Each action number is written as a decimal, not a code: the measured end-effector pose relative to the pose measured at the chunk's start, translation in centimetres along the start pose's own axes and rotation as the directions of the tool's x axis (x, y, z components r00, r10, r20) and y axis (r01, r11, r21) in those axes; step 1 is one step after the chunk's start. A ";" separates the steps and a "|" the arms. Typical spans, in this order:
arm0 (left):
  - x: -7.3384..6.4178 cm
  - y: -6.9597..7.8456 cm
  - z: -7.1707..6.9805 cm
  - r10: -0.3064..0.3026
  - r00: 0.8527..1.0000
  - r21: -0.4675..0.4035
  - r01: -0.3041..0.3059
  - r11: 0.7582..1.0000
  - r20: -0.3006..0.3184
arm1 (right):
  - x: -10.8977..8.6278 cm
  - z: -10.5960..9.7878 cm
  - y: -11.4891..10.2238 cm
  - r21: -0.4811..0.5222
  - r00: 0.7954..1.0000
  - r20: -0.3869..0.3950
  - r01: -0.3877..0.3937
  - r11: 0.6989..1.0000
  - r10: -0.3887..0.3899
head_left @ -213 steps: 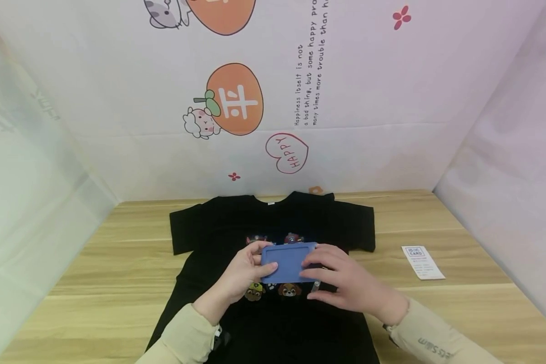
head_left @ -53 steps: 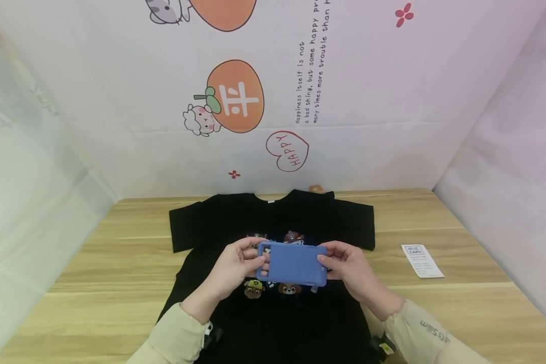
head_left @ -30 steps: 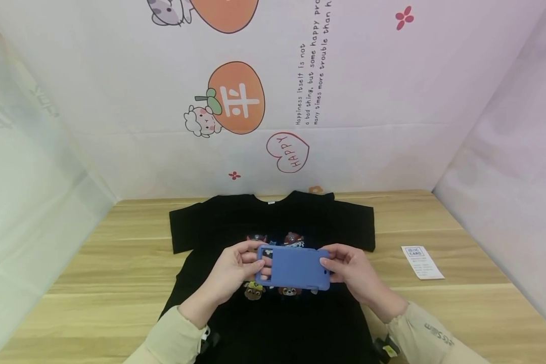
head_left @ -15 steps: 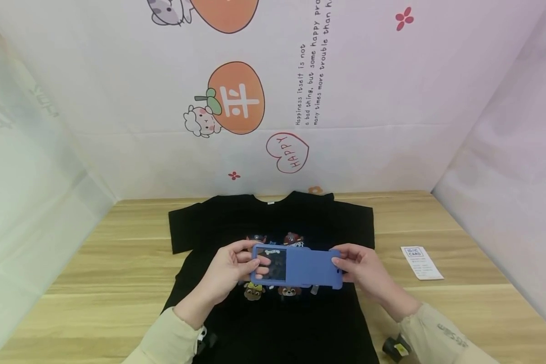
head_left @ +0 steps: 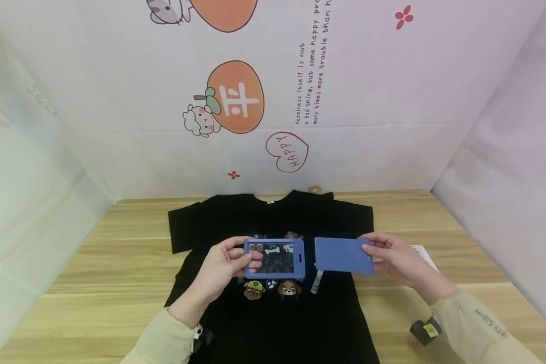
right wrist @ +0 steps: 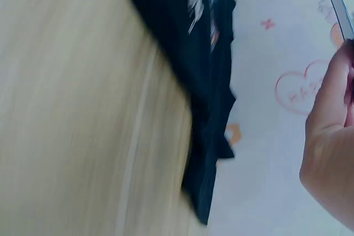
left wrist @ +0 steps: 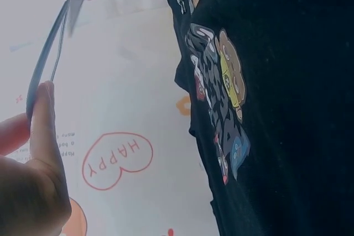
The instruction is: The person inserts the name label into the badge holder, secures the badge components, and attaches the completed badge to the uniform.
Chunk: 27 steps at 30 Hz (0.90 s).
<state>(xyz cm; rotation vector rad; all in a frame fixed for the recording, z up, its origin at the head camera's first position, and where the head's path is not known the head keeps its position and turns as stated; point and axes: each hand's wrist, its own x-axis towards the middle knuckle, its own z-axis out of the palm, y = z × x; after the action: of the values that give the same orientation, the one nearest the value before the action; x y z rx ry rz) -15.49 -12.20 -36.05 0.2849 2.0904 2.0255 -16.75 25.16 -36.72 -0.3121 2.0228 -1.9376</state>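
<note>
A blue card holder is in two separate parts above the black T-shirt (head_left: 273, 328). My left hand (head_left: 216, 270) pinches the left end of its frame (head_left: 299, 270), whose clear window shows the shirt print and my fingers behind it. To the right, my right hand (head_left: 398, 260) pinches the flat blue back cover (head_left: 338, 254) by its outer end. A narrow gap separates cover and frame. In the left wrist view the frame (left wrist: 40, 70) appears edge-on between thumb and fingers. The right wrist view has the cover (right wrist: 338, 6) as a thin edge above my hand.
The T-shirt, with cartoon dogs (head_left: 254, 290) printed on it, lies spread on the wooden table (head_left: 100, 283). A white paper card (head_left: 423, 253) lies at the right, mostly hidden behind my right hand. A printed white cloth (head_left: 359, 101) hangs behind the table.
The cover has slid rightward out of the frame and come fully apart from it. My right hand has moved right with the cover; my left hand has shifted slightly left.
</note>
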 end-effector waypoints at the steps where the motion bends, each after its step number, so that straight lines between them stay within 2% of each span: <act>1: 0.0 0.0 0.0 -0.002 1.000 -0.001 0.002 1.000 0.000 | 0.0 -0.4 0.1 -0.015 1.000 0.000 -0.024 1.000 0.024; 6: 0.0 -0.2 -0.1 -0.006 1.000 -0.012 0.006 1.000 0.003 | 0.0 -2.0 0.9 -0.102 0.993 -0.008 -0.121 0.987 0.120; 13: -0.1 -0.3 0.1 -0.006 1.000 -0.015 0.006 1.000 0.015 | -0.2 -3.3 2.0 -0.158 0.974 0.023 -0.220 0.963 0.227; 20: -0.1 -0.2 0.4 -0.008 1.000 -0.026 0.009 1.000 0.031 | 0.0 -3.3 2.7 -0.225 0.969 0.067 -0.220 0.949 0.240; 23: -0.1 -0.2 0.4 -0.011 0.999 -0.031 0.012 0.999 0.034 | 0.1 -3.2 2.9 -0.286 0.970 0.040 -0.218 0.933 0.239; 27: 0.0 -0.2 0.5 -0.014 0.999 -0.036 0.016 0.999 0.039 | 0.2 -3.1 3.1 -0.378 0.969 -0.029 -0.238 0.895 0.246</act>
<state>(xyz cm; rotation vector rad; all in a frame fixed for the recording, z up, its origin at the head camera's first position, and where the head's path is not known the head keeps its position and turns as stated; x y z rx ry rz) -15.36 -11.72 -36.29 0.2992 2.0247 2.0305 -17.91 28.08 -39.72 -0.1543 2.2940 -1.3849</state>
